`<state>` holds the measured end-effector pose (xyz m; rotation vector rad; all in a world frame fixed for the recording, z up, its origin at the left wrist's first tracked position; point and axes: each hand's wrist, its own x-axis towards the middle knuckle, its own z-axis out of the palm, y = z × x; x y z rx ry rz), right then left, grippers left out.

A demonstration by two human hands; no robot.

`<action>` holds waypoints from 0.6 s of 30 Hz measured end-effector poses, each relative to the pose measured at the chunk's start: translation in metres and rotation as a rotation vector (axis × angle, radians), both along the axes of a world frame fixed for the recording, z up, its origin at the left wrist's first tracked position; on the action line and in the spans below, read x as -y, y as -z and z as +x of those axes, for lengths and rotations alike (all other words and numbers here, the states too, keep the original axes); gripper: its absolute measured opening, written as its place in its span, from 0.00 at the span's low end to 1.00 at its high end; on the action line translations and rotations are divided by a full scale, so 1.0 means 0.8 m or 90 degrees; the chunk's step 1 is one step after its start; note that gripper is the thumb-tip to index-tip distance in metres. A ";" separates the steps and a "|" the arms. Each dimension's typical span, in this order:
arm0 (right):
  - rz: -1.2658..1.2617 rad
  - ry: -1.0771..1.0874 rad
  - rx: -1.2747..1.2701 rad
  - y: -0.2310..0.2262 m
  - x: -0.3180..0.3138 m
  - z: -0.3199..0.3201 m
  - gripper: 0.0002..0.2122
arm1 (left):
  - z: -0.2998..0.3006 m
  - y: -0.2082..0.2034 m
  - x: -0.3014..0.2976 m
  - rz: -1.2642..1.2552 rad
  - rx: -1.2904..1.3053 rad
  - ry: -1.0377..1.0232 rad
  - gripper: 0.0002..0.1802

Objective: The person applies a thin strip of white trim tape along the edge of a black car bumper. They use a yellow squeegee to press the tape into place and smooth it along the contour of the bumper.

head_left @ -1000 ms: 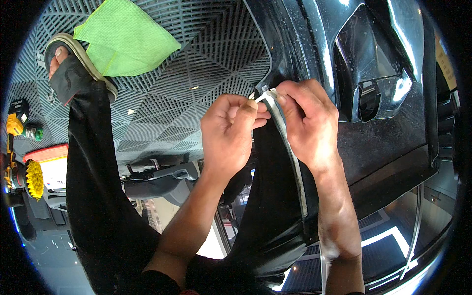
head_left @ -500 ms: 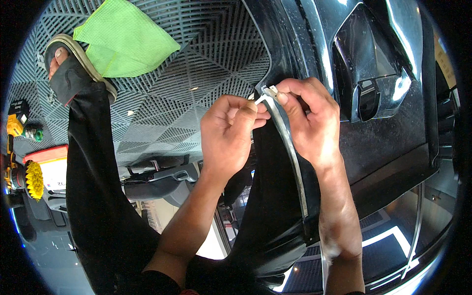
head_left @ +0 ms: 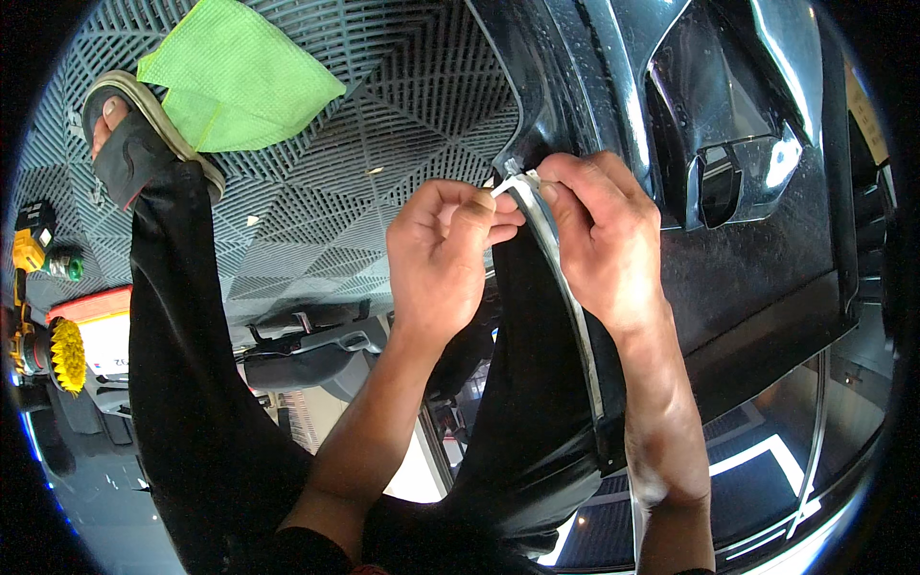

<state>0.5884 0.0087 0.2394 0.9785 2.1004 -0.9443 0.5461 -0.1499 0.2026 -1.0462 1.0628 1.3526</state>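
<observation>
Left hand [head_left: 443, 257] pinches a white strip [head_left: 506, 186] tight. Right hand [head_left: 599, 240] pinches the trim [head_left: 556, 259] just beside it, fingertips nearly touching

White tape strip [head_left: 506, 185], thin, pinched at black panel [head_left: 767, 287] edge

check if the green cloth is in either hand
No, the green cloth lies on the grid floor by the sandalled foot, apart from the left hand and right hand.

- A green cloth [head_left: 235, 75] lies on the grey grid floor [head_left: 383, 125], upper left.
- A foot in a sandal [head_left: 134, 144] rests beside the cloth, a corner of the cloth overlapping it.
- A yellow power tool [head_left: 34, 251] sits at the left edge.
- A yellow round brush [head_left: 67, 355] lies just below the tool.
</observation>
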 end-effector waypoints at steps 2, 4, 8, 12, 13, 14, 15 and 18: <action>0.004 0.001 0.021 -0.006 -0.001 0.003 0.08 | 0.000 0.001 0.001 0.000 0.004 -0.002 0.07; -0.004 0.008 0.024 -0.007 -0.007 0.009 0.08 | 0.000 0.002 0.003 0.004 0.019 -0.005 0.07; -0.030 0.077 -0.007 -0.004 -0.011 0.008 0.07 | -0.001 0.002 0.003 0.013 0.026 0.009 0.07; -0.034 0.070 -0.045 0.007 -0.004 0.008 0.06 | -0.003 0.001 0.005 0.020 0.025 0.002 0.07; -0.027 0.056 -0.045 0.008 -0.003 0.008 0.06 | -0.002 0.002 0.005 0.022 0.022 -0.001 0.08; -0.020 0.042 -0.045 0.008 -0.002 0.006 0.06 | -0.001 0.003 0.006 0.025 0.019 -0.004 0.08; -0.013 0.027 -0.046 0.008 -0.002 0.006 0.06 | -0.002 0.003 0.005 0.021 0.021 -0.002 0.08; -0.007 0.014 -0.046 0.010 -0.002 0.007 0.06 | -0.005 0.004 0.003 0.011 0.026 0.003 0.08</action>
